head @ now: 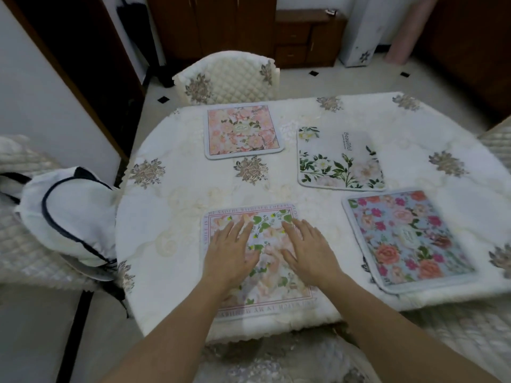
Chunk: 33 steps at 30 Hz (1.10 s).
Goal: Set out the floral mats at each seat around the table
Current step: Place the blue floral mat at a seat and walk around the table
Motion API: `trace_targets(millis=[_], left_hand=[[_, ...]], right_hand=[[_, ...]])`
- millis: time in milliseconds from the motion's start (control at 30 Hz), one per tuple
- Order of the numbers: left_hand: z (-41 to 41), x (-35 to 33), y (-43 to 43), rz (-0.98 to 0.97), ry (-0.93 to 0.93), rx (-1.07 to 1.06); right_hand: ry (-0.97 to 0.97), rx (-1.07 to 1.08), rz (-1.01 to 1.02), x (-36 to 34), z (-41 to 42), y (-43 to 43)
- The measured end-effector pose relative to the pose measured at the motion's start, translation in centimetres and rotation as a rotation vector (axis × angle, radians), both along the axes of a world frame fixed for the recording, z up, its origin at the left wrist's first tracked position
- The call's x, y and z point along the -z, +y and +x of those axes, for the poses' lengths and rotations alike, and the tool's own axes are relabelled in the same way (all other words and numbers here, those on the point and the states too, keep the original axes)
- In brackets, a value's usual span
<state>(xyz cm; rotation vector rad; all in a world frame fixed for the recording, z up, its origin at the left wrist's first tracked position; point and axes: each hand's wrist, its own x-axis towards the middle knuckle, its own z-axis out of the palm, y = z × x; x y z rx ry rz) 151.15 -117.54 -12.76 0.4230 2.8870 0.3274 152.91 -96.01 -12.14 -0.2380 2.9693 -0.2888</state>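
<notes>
- the near mat (pixel 260 261), pale with peach flowers, green leaves and a band of lettering round its border, lies at the lower centre of the frame, close to the table's near edge and roughly square to it.
- our left hand (pixel 231 257) and right hand (pixel 308 254) rest flat on it side by side, palms down, fingers stretched out and slightly spread; they grip nothing, only press on the cloth.
- we judge the step in hand to be smoothing and squaring this mat; to do it well we keep the palms flat, stroke from the middle out to the corners, and line its near border up with the table edge (pixel 249 337).
- we press lightly, or the quilted tablecloth (pixel 171 205) may bunch under it.
- three other mats lie farther out: the blue rose mat (pixel 409 239) at the right, tilted and near the edge; the white mat with green leaves (pixel 338 161) at centre right, well in from any edge; the pink mat (pixel 243 131) at upper centre, before the quilted chair (pixel 226 78).
- in our judgement the white mat may need moving toward a seat.
</notes>
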Motion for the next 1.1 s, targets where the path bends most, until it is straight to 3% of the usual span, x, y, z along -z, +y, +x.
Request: trace_targets(millis=[267, 733, 1100], left_hand=[[0.5, -2.0, 6.4, 0.038, 0.069, 0.153], [2.3, -4.4, 21.5, 0.112, 0.196, 0.529], [0.9, -2.2, 30.0, 0.077, 0.159, 0.467]], right_hand=[[0.077, 0.124, 0.014, -3.1, 3.4, 4.2], [0.127, 0.503, 0.156, -7.4, 13.9, 18.8], [0.102, 0.536, 0.123, -5.9, 11.9, 31.1]])
